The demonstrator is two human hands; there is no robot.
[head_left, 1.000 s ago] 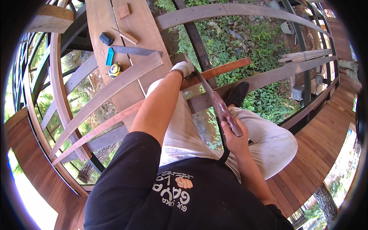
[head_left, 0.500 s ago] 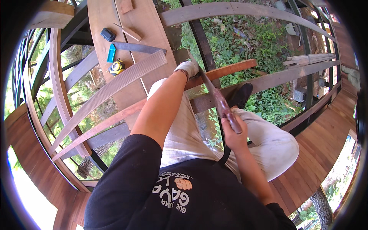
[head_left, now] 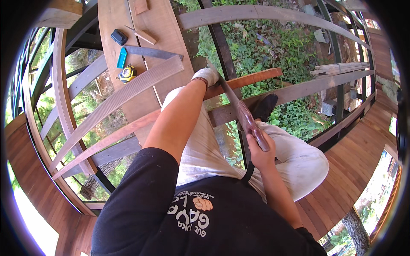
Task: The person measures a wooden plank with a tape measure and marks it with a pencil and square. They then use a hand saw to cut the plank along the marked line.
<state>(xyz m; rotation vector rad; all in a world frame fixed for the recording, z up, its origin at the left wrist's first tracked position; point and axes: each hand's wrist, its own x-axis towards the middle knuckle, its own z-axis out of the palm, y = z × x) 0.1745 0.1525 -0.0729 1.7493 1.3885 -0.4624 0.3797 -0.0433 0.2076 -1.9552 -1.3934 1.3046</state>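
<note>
My right hand (head_left: 261, 150) is closed round the dark wooden handle of a handsaw (head_left: 244, 114). The saw's blade slants up and away to the left, lying across a reddish wooden plank (head_left: 256, 77). Close beside the blade, my left hand (head_left: 208, 77), in a pale glove with a beaded bracelet at the wrist, grips that plank; its fingertips are mostly hidden. The plank passes over my left leg, one end jutting out to the right of the blade and the other running far to the lower left.
A wide board (head_left: 113, 25) carries a tape measure (head_left: 127, 74), a turquoise case (head_left: 122, 57), a black case (head_left: 119, 37) and a small wood piece with a thin rod (head_left: 144, 36). A grooved plank (head_left: 115, 109) crosses it. Open framing (head_left: 294, 94) shows greenery below.
The saw has slid back slightly toward me along its slant, with my right hand on it. My left hand stays at the plank. The whole view has shifted a little.
</note>
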